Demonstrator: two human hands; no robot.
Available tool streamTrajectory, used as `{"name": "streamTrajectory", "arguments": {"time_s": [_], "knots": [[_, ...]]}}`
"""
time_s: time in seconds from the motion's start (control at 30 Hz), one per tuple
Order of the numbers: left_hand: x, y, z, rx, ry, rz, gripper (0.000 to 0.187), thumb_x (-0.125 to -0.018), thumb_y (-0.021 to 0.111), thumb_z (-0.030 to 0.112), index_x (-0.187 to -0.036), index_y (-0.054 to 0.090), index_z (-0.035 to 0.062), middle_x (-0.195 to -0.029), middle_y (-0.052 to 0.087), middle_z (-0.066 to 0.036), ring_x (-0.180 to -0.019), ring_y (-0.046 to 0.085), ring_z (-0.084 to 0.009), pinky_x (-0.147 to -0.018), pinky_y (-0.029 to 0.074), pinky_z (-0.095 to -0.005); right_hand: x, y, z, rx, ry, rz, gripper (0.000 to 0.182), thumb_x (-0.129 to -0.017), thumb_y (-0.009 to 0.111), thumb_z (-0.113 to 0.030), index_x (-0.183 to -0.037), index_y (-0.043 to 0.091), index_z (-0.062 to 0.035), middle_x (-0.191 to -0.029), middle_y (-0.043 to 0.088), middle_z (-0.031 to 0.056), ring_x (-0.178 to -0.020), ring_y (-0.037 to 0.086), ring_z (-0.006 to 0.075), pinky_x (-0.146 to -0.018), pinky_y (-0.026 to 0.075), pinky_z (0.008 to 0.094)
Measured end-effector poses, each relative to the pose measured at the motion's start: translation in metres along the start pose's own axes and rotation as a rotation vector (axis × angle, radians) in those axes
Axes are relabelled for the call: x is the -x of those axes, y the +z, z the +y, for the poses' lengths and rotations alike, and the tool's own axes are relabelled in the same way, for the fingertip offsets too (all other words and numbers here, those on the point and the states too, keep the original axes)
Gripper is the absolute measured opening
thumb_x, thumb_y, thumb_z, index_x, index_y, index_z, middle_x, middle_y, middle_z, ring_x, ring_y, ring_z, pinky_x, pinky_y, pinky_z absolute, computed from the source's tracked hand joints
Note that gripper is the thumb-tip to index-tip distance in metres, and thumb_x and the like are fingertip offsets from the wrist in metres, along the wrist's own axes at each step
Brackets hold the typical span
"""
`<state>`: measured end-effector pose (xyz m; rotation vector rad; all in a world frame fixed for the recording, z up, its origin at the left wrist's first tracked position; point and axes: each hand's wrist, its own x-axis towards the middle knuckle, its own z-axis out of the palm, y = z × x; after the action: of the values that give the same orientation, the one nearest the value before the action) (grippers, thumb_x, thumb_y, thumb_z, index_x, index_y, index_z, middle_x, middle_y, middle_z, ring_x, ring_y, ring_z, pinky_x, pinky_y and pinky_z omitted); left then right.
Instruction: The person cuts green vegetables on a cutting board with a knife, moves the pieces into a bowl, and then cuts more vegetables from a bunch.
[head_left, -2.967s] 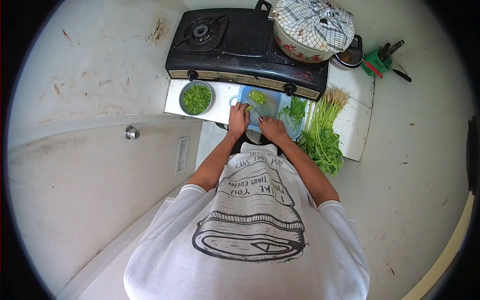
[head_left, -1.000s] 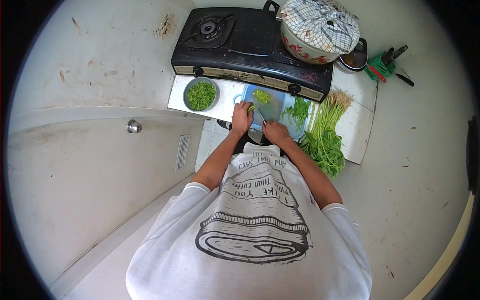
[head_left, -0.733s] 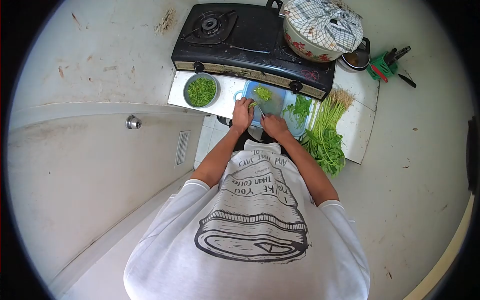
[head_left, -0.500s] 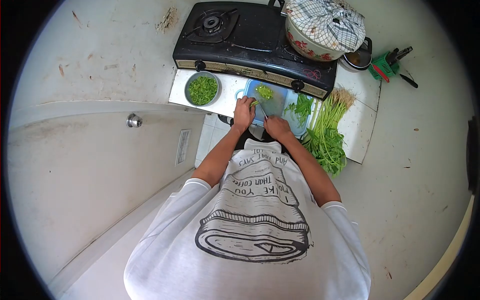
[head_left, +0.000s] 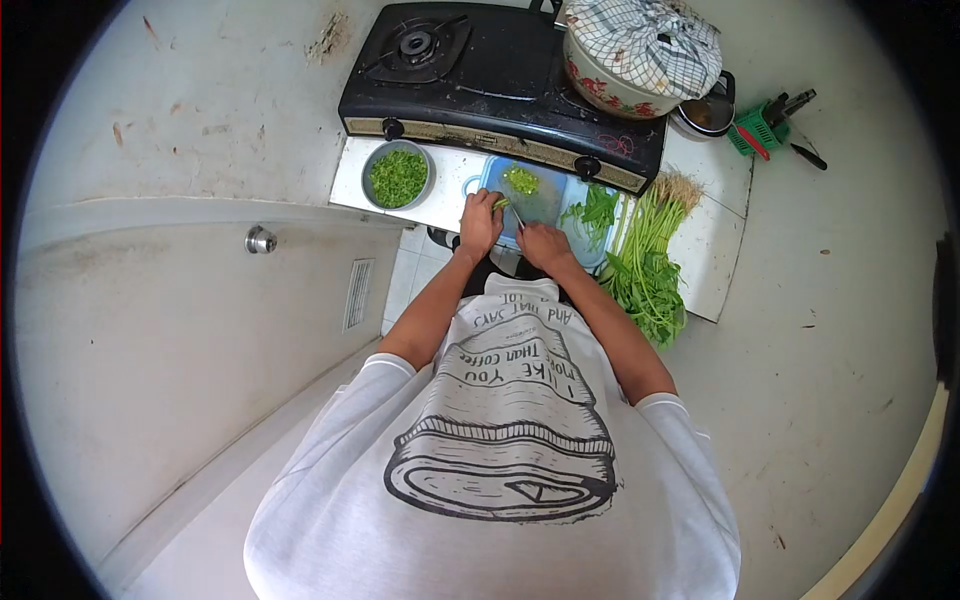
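Note:
My left hand (head_left: 481, 224) is closed on green vegetable stems (head_left: 501, 203), pressing them at the left part of a blue cutting board (head_left: 548, 205). My right hand (head_left: 546, 247) is wrapped round a knife (head_left: 517, 216), its handle mostly hidden by the fingers. The blade is close beside the stems. Just beyond the hands lies a small pile of chopped stems (head_left: 520, 180). Loose green leaves (head_left: 598, 208) rest at the board's right side.
A grey bowl of chopped greens (head_left: 398, 177) stands left of the board. To the right lies a bunch of leafy greens (head_left: 648, 265) with roots. Behind are a black gas stove (head_left: 500, 80), a cloth-covered pot (head_left: 625, 95), a small pan (head_left: 706, 115) and a green basket (head_left: 757, 130) with utensils.
The whole view has shifted slightly to the left. My right hand with the knife has moved a little forward on the board; my left hand keeps its hold on the stems.

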<state>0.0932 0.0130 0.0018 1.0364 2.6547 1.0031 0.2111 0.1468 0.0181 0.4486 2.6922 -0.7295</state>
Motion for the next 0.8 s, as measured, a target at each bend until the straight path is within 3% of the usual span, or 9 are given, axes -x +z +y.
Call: {"name": "streamTrajectory", "arguments": {"time_s": [0.3,0.5,0.8], "knots": [[-0.001,-0.003,0.001,0.025,0.005,-0.004,0.022,-0.086,0.067,0.003,-0.109,0.07,0.004,-0.101,0.064,-0.016,-0.099,0.058,-0.0391,-0.091,0.049,-0.0474,0.016,0.005,0.011,0.003,-0.012,-0.003,0.047,-0.106,0.047,-0.035,-0.097,0.073,0.0032,-0.094,0.075,0.0244,-0.089,0.074,0.042,-0.085,0.058,0.0515],[-0.003,-0.002,0.0,0.004,0.024,-0.01,0.021,-0.086,0.066,0.003,-0.107,0.07,0.0055,-0.099,0.063,-0.015,-0.098,0.057,-0.0386,-0.088,0.05,-0.0475,0.017,0.007,0.009,-0.042,0.004,0.009,0.048,-0.106,0.047,-0.038,-0.106,0.068,0.0045,-0.091,0.073,0.0277,-0.088,0.073,0.045,-0.084,0.058,0.0532],[-0.004,-0.001,-0.002,0.003,0.021,-0.011,0.022,-0.085,0.066,0.003,-0.107,0.07,0.0052,-0.1,0.063,-0.015,-0.098,0.057,-0.0387,-0.089,0.05,-0.0471,0.022,0.003,0.002,-0.037,-0.025,0.088,0.045,-0.106,0.048,-0.033,-0.094,0.07,0.0044,-0.087,0.074,0.0268,-0.081,0.074,0.0419,-0.076,0.06,0.0513]]}}
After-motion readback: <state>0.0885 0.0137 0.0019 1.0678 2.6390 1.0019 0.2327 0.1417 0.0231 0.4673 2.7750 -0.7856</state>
